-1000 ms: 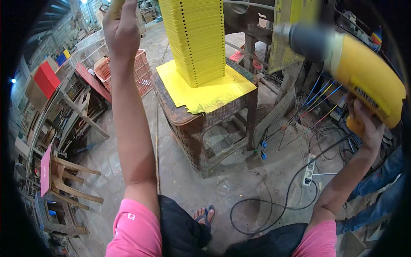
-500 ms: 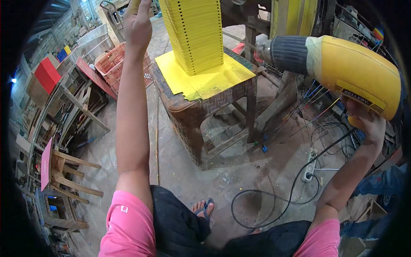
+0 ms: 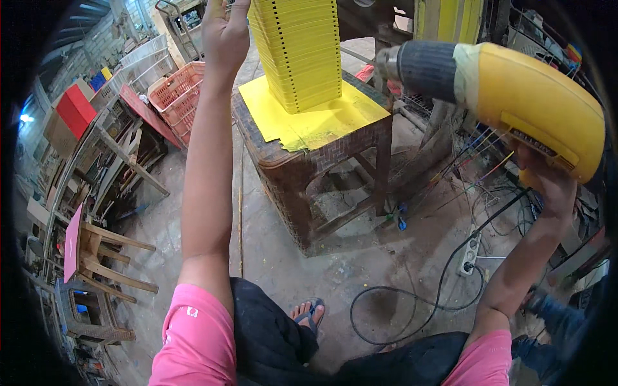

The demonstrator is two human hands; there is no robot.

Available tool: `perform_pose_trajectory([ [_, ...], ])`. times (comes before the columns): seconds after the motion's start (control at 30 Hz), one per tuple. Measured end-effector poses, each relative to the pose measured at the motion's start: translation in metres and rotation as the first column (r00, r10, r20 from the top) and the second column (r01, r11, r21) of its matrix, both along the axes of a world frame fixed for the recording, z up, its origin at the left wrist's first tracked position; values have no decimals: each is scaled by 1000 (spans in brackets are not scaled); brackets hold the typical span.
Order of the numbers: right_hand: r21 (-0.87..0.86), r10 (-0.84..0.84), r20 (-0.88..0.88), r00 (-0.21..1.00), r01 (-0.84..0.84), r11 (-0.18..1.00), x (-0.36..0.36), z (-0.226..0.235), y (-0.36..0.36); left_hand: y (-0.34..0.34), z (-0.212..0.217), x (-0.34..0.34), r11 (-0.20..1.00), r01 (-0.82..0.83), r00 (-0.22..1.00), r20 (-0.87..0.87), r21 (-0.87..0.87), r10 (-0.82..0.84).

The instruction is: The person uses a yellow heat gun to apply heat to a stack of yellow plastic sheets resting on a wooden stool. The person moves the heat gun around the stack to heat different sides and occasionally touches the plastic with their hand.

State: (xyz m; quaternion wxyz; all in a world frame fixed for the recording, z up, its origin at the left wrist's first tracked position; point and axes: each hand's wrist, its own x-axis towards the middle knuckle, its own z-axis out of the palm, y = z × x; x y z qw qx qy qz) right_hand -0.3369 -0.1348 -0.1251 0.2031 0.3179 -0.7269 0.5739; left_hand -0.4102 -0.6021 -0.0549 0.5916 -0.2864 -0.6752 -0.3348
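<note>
On the brown stool (image 3: 277,153) lies a yellow sheet (image 3: 362,116) with a ragged near edge, and upon it stands the stack (image 3: 301,61), yellow and square-sided, with rows of dark holes running up it. Its top is beyond the upper edge of the view.

To the right, the right hand (image 3: 552,175) has its grip closed on a yellow heat gun (image 3: 531,103), whose nozzle (image 3: 387,63) points left, apart from the stack. The left hand (image 3: 225,37) is raised just beside the stack's left side; its fingers run out of view, so I cannot tell whether that grip is open or closed.

Below the heat gun, a black cord (image 3: 452,258) drops to the floor (image 3: 344,280) and lies in a loop near a white power strip (image 3: 470,251). Off to the left are an orange crate (image 3: 177,93) and a pink-topped stool (image 3: 73,244). One foot, in a dark sandal (image 3: 315,321), shows below.
</note>
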Motion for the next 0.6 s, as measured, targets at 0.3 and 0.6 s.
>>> perform_pose_trajectory([
  [0.3, -82, -137, -228, 964, 121, 989, 8, 14, -21, 2, -7, 6, 979, -197, 979, -59, -51, 194],
  [0.6, -55, -10, -279, 960, -5, 998, 6, 19, -11, -2, -10, 2, 985, -167, 985, 53, 39, 165],
])
